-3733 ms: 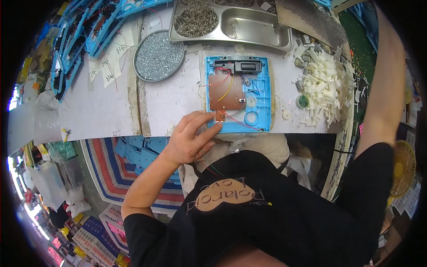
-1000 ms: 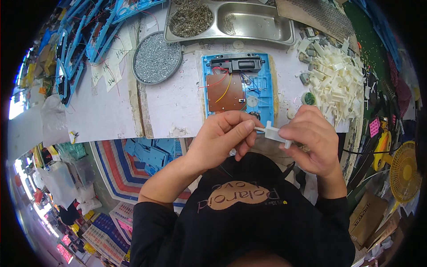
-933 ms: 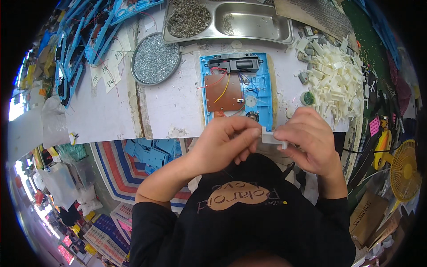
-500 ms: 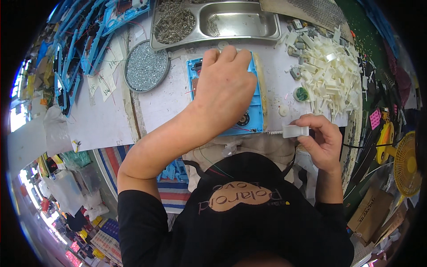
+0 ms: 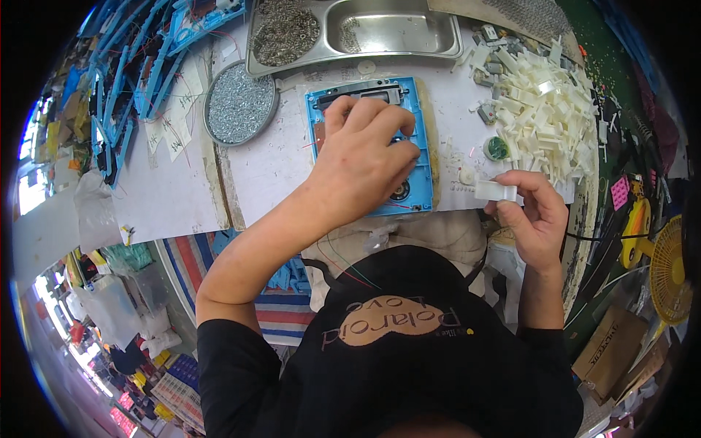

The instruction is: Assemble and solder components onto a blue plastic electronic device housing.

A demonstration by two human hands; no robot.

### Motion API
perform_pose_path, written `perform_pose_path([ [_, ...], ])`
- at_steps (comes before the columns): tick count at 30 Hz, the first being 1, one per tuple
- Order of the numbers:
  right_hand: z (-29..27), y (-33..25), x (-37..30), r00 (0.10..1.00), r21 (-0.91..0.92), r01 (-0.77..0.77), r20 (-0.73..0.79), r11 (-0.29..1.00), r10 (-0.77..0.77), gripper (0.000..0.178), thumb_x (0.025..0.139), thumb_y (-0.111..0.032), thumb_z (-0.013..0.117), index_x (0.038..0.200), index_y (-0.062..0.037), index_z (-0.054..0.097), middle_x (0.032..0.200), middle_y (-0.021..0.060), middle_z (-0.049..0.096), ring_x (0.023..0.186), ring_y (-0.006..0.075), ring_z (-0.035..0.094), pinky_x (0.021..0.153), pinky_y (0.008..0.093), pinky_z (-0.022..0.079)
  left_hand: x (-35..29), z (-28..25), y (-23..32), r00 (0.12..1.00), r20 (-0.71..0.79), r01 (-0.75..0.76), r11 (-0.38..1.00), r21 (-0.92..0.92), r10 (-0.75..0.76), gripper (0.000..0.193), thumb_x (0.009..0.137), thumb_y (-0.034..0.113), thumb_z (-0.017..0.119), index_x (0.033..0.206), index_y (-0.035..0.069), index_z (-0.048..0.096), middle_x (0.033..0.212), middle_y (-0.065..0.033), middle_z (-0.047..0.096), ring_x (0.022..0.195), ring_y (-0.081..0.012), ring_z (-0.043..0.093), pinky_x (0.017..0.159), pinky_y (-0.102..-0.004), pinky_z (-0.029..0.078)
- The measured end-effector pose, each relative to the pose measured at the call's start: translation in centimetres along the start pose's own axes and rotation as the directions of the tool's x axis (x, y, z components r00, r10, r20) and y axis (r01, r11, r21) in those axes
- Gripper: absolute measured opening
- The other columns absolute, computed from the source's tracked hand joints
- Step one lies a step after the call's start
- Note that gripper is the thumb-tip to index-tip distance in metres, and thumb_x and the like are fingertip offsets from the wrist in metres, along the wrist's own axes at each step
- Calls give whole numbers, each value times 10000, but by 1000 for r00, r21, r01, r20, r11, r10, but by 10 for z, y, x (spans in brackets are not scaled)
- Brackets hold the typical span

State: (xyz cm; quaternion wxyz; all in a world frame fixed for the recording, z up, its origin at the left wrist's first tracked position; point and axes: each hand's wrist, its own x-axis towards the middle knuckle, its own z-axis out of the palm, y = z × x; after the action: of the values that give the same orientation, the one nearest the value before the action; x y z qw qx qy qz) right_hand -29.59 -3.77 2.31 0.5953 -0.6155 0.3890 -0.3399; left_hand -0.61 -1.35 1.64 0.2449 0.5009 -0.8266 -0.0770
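Observation:
A light-blue plastic casing [image 5: 420, 179] lies on the work table in front of me. It holds a black part along its far edge, a brown board at its left side and a round black part at the near side. My left hand [image 5: 365, 157] is over the middle of it with fingers curled down; the fingertips and anything between them are hidden. To the right of the casing, my right hand [image 5: 537, 215] pinches a small white plastic piece [image 5: 495, 191] between thumb and fingers, just above the table's near edge.
Beyond the casing stands a steel tray [image 5: 394, 55] with small metal parts. A round dish [image 5: 241, 106] of silvery screws sits at left. White plastic pieces [image 5: 540, 120] are heaped at right, near a green roll [image 5: 496, 149]. Blue casings [image 5: 146, 73] with wires pile up far left.
My left hand has drawn back toward me, uncovering the black part at the casing's far edge. My right hand has moved slightly up and right with the white piece, which is now turned a little.

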Motion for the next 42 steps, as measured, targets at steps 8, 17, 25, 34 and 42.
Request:
perform_pose_path([
  [8, -3, 4, 8, 991, -299, 122, 86, 946, -101, 271, 932, -19, 704, 1190, 44, 649, 1066, 117, 706, 867, 165, 670, 807, 284, 533, 2, -1, -7, 989, 90, -126, 987, 104, 117, 147, 757, 120, 707, 905, 113, 703, 1165, -33, 631, 1152, -246, 557, 1053, -476, 358],
  [17, 14, 1, 27, 972, -444, 234, 77, 865, -223, 284, 848, -10, 763, 1125, 4, 699, 1034, 108, 721, 845, 202, 644, 792, 299, 519, -6, 1, -3, 995, 38, -96, 983, 158, 91, 125, 785, 114, 691, 906, 98, 664, 1193, -42, 623, 1128, -252, 558, 1058, -466, 364],
  [25, 40, -6, 61, 879, -607, 475, 302, 637, -368, 324, 710, -48, 815, 1021, -70, 726, 1023, 75, 650, 987, 309, 554, 874, 406, 471, -32, 11, -7, 904, -282, 267, 941, -209, -320, 194, 767, 49, 765, 937, 59, 672, 1173, -127, 604, 1044, -306, 560, 935, -435, 413],
  [34, 51, -6, 86, 786, -538, 616, 469, 575, -404, 306, 718, -83, 821, 1009, -76, 729, 1005, 80, 644, 969, 300, 564, 828, 399, 495, -33, 13, -9, 891, -307, 239, 921, -309, -334, 194, 758, 30, 775, 926, 36, 679, 1159, -149, 602, 989, -313, 576, 862, -398, 472],
  [42, 50, 32, 83, 821, -418, 561, 390, 714, -417, 296, 742, -98, 811, 1027, -80, 733, 1033, 75, 659, 988, 291, 569, 847, 391, 488, -33, 11, -7, 914, -231, 260, 918, -298, -333, 147, 819, 26, 746, 955, 19, 690, 1209, -171, 580, 1060, -296, 581, 923, -373, 484],
])
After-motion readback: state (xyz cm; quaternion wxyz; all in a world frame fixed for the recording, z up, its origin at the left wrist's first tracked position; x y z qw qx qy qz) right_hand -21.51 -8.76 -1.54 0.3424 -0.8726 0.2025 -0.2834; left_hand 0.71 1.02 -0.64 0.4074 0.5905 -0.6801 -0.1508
